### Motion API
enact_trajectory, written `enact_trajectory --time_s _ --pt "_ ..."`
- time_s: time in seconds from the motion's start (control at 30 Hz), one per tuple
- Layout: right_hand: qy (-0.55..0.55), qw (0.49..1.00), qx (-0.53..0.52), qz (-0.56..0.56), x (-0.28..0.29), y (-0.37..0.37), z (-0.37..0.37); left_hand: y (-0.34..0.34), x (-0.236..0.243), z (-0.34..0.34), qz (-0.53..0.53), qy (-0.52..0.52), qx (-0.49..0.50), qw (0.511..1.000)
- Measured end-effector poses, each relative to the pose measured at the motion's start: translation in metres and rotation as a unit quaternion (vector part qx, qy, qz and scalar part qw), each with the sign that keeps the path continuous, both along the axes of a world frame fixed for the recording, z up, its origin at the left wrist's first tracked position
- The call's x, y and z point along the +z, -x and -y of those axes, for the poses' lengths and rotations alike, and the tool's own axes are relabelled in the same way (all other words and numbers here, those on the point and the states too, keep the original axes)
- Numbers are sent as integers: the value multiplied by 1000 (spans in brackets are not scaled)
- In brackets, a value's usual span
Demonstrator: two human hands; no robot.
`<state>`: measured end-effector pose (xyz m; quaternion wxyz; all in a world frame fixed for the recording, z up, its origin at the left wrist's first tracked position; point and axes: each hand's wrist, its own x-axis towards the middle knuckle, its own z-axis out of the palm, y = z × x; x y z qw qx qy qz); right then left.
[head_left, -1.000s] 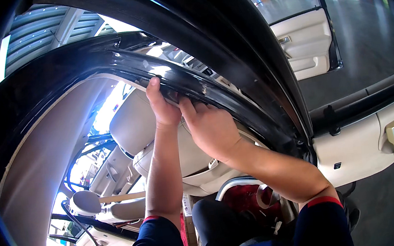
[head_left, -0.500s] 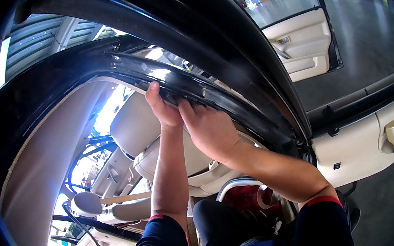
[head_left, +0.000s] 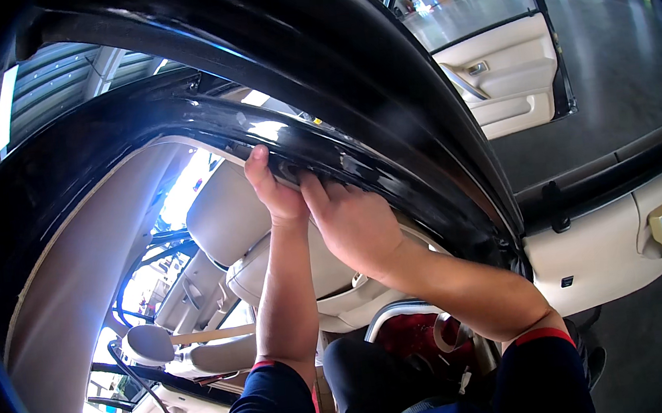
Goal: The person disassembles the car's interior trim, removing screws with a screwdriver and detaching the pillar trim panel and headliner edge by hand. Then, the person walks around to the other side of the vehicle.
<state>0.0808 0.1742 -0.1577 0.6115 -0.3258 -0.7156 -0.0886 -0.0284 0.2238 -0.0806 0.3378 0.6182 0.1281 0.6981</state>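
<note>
Left hand, thumb up, at pale trim edge just above it; right hand alongside, fingers bent against black door-opening frame, likely bracing. Fingertips hidden, can't tell if pinching.

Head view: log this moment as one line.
left hand: at frame edge | right hand: beside it, same edge | seat: beyond hands

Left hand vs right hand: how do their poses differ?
The left hand points its thumb up; the right hand turns its back to the camera. The left forearm rises nearly upright; the right forearm slants in from the lower right. Both hands are bare and meet at the inner edge of the black car frame.
</note>
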Motion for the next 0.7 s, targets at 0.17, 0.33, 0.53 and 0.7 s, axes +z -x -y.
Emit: enact_trajectory --time_s 0.17,0.33,0.53,0.7 --pt "-11 1000 2 -1 -3 0 -1 7 -2 -2 -18 -8 -15 1000" --pt "-13 1000 2 2 -4 -1 -2 4 -2 0 -23 -12 -24 999" --pt "-2 1000 3 11 -3 -3 1 7 -2 0 -14 -21 -36 999" --pt "-2 1000 8 9 -4 -4 2 8 -2 -2 -20 -33 -51 998"
